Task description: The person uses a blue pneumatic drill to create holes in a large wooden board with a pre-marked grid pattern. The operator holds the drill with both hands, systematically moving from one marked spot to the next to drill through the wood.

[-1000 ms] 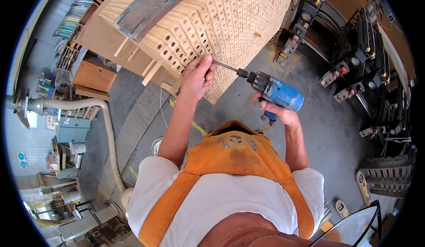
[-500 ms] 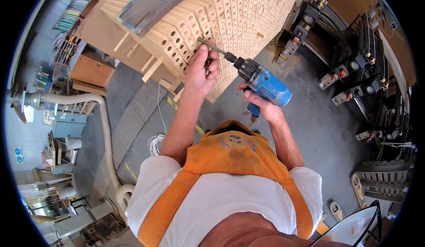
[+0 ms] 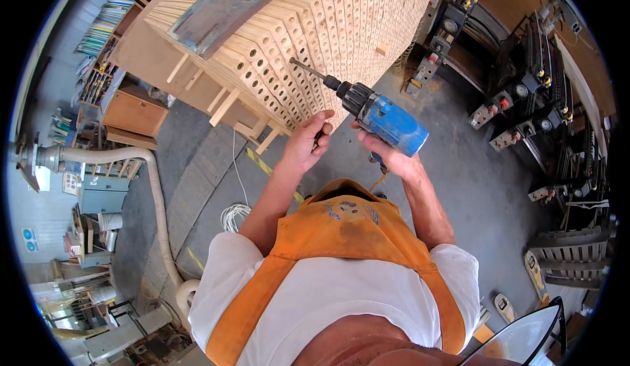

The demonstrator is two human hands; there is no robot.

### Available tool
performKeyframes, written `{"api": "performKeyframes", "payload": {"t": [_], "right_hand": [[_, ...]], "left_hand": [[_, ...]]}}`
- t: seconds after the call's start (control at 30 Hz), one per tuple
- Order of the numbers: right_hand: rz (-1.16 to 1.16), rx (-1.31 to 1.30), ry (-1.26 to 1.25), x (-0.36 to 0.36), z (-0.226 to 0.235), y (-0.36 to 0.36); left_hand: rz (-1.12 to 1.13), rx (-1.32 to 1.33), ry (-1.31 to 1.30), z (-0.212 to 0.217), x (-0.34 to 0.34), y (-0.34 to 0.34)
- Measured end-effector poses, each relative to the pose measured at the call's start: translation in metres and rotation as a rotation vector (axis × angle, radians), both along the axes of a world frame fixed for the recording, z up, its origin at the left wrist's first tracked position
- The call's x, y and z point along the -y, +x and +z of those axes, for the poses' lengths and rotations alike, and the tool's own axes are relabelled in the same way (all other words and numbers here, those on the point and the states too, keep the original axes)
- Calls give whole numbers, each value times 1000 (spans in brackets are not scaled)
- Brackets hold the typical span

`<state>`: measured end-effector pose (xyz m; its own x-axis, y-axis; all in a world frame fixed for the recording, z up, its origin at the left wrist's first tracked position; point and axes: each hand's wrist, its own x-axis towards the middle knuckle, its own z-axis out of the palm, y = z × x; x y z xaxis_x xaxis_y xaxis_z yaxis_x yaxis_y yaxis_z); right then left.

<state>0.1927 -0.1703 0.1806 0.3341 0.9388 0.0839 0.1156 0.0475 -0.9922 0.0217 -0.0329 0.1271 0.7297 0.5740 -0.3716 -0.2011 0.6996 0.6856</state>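
Note:
My right hand [image 3: 392, 156] is wrapped around the handle of a blue and black cordless drill [image 3: 388, 120]. Its long bit [image 3: 307, 69] points up and left, with the tip at a hole in the pale wooden stack [image 3: 341, 31]. Rows of round holes cover the stack's face; several near its left end hold dark metal inserts [image 3: 253, 53]. Below the bit, my left hand [image 3: 306, 144] is off the wood with fingers curled around small metal inserts [image 3: 318, 136], mostly hidden by the fingers.
A worn blue-painted board [image 3: 230, 11] lies on top of the stack, and wooden battens [image 3: 225, 107] jut from its left end. White cable [image 3: 235, 217] is coiled on the floor. A ribbed hose [image 3: 157, 195] runs at left; dark clamping machinery [image 3: 518, 97] stands at right.
My left hand has let go of the bit and moved down, away from the stack. The drill has shifted slightly left, its bit tip now at the holes.

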Motion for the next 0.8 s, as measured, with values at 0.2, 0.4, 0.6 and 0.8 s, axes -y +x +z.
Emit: {"api": "performKeyframes", "payload": {"t": [0.2,0.4,0.6,0.8], "right_hand": [[-8,-3,7,0,3,-1],[16,-279,46,-2,8,-2],[9,-111,40,-2,11,0],[23,-148,77,-3,4,1]], "left_hand": [[-4,106,19,21,-1,-8],[78,91,257,39,-6,0],[180,122,313,62,-17,12],[270,136,340,76,-22,26]]}}
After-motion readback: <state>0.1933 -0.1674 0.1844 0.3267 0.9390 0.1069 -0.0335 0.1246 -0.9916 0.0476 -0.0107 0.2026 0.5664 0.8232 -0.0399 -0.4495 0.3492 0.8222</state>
